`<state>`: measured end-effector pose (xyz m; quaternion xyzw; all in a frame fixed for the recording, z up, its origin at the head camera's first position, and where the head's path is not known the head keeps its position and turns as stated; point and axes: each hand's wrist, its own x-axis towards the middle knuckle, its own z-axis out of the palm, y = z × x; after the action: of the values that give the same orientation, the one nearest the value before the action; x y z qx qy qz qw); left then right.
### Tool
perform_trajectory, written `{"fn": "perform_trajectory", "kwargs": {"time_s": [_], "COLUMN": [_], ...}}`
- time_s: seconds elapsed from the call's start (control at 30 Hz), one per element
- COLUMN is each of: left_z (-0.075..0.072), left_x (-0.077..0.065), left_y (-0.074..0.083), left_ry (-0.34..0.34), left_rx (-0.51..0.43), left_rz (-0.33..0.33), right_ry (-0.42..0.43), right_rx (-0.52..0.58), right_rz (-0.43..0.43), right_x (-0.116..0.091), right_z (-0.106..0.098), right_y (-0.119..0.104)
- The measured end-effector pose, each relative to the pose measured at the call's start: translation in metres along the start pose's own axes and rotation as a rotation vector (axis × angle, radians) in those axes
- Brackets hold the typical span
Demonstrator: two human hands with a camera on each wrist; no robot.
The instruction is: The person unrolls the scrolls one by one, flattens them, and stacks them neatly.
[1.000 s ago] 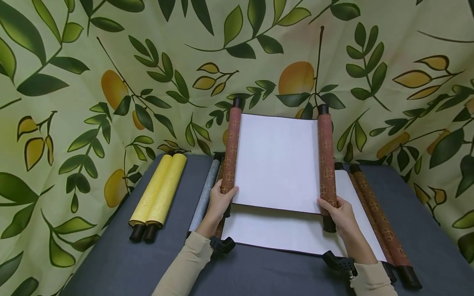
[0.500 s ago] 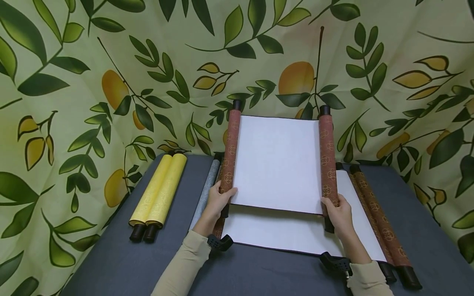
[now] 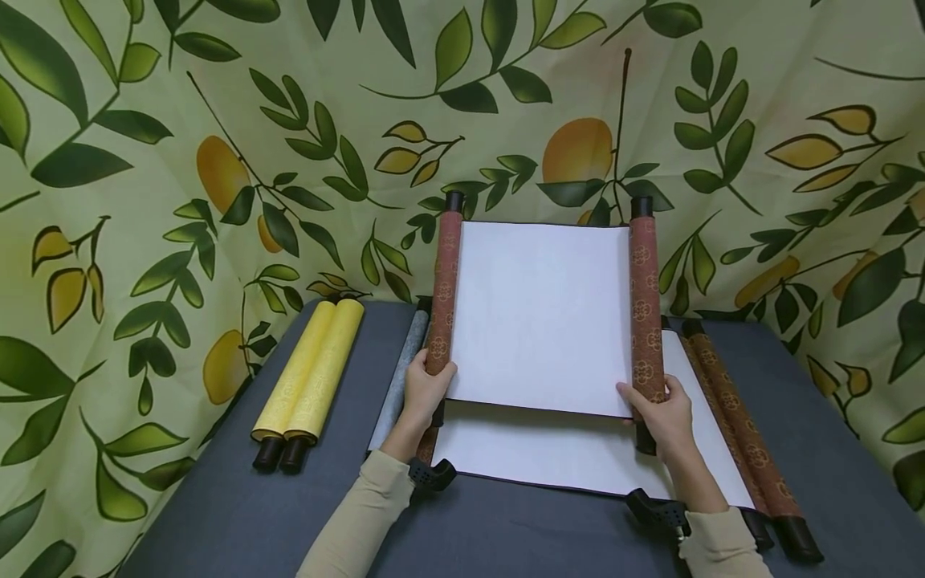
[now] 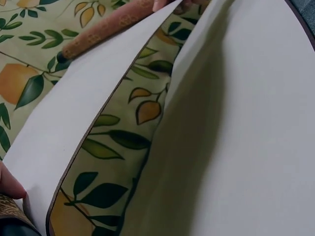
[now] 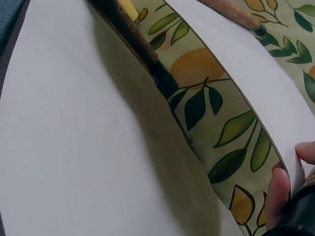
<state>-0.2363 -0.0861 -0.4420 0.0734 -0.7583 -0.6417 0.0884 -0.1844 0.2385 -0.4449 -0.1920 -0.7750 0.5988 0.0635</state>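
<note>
A partly unrolled scroll with white paper (image 3: 542, 313) is held up above the table, its two reddish-brown patterned rollers upright. My left hand (image 3: 426, 389) grips the lower part of the left roller (image 3: 444, 297), thumb on the front. On the other side, my right hand (image 3: 668, 413) holds the right roller (image 3: 646, 313) near its black end knob. Below and behind lies a second open scroll (image 3: 535, 453) with white paper, partly hidden by the raised one. Both wrist views show the raised paper's dark edge; a thumb (image 4: 10, 182) appears in the left wrist view.
Two yellow rolls (image 3: 307, 377) lie side by side at the left of the grey-blue table (image 3: 217, 514). A grey-blue roll (image 3: 401, 377) lies left of the open scroll, whose brown patterned rollers (image 3: 751, 441) are at right. A leaf-printed cloth (image 3: 303, 96) hangs behind.
The two rollers have moved slightly apart, left one leftward and right one rightward, so more white paper shows between them. Both hands keep their grip; the right thumb has shifted over the paper's edge.
</note>
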Motion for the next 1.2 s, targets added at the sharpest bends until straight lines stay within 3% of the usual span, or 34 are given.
{"fn": "perform_trajectory", "kwargs": {"time_s": [0.27, 0.73, 1.03, 1.2], "left_z": [-0.003, -0.006, -0.011, -0.015], "left_x": [0.001, 0.005, 0.006, 0.008], "left_y": [-0.002, -0.001, 0.001, 0.002], "left_ry": [-0.018, -0.023, -0.072, -0.082], "left_rx": [-0.033, -0.010, 0.005, 0.012], "left_rz": [0.025, 0.016, 0.045, 0.046], "right_ry": [0.034, 0.083, 0.080, 0.024], "right_rx": [-0.107, -0.087, -0.105, -0.154], "right_rz": [-0.010, -0.013, -0.021, 0.017], "right_x": [-0.001, 0.000, 0.001, 0.002], "right_z": [0.000, -0.002, -0.012, -0.016], "right_y": [-0.001, 0.000, -0.004, -0.006]}}
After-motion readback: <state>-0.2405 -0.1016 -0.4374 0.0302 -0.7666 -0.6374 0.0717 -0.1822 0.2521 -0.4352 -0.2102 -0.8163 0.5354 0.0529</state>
